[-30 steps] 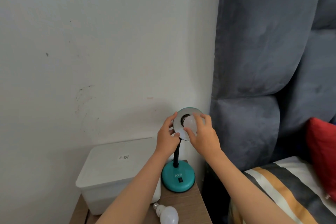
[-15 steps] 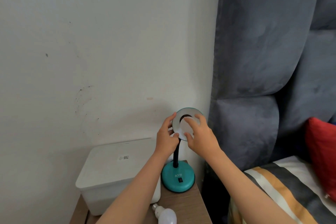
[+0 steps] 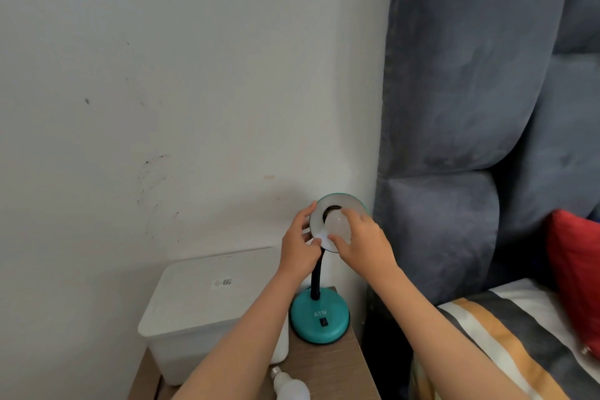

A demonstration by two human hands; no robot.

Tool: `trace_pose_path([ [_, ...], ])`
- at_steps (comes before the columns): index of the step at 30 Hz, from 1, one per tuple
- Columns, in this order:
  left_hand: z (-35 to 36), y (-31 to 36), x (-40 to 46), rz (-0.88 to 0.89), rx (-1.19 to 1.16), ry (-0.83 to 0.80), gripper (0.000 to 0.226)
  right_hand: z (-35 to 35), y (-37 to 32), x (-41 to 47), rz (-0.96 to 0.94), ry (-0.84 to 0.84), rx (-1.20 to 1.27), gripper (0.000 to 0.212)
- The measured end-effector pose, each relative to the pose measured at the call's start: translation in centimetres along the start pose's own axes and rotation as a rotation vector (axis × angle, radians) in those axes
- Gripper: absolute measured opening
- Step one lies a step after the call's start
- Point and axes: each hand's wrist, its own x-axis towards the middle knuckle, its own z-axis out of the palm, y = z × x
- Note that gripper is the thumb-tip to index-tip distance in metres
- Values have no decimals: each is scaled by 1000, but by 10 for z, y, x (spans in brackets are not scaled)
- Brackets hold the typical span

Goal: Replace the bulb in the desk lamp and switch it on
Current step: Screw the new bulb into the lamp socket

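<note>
The left hand (image 3: 297, 245) clasps the left rim of the lamp shade (image 3: 349, 203), its grip closed on the shade; the right hand (image 3: 363, 245) has its grip wrapped around a white bulb (image 3: 337, 224) sitting at the dark socket in the middle of the shade; the shade faces the camera on a black neck (image 3: 316, 282) rising from a teal base (image 3: 319, 320) with a small switch (image 3: 323, 321) on its near side; a second bulb (image 3: 290, 388) lies on the wooden worktop (image 3: 328, 367) at the near edge, beside a white lidded box (image 3: 207, 305) to the left; a grey padded headboard (image 3: 470, 107) and striped bedding (image 3: 506, 334) stand to the right.
</note>
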Motion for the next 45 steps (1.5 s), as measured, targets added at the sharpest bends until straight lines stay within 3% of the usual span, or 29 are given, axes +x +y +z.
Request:
trace_pose_path([
  [3, 2, 0, 0, 5, 2, 4, 70, -1, -3, 3, 74, 63, 8, 54],
  [9, -1, -2, 2, -2, -8, 0, 69, -1, -5, -1, -46, -47, -6, 58],
  [22, 2, -2, 1, 7, -6, 7, 68, -3, -5, 5, 118, 41, -62, 52],
  [29, 2, -3, 2, -2, -7, 21, 70, -3, -2, -5, -94, -48, -4, 44],
  [34, 3, -3, 1, 3, 16, 16, 69, -7, 0, 3, 87, 43, 9, 46],
  [39, 3, -2, 1, -3, 4, 12, 68, -5, -8, -5, -34, 20, 20, 44],
  [45, 4, -2, 0, 4, 13, 11, 68, -4, -3, -1, 60, 29, -61, 48],
])
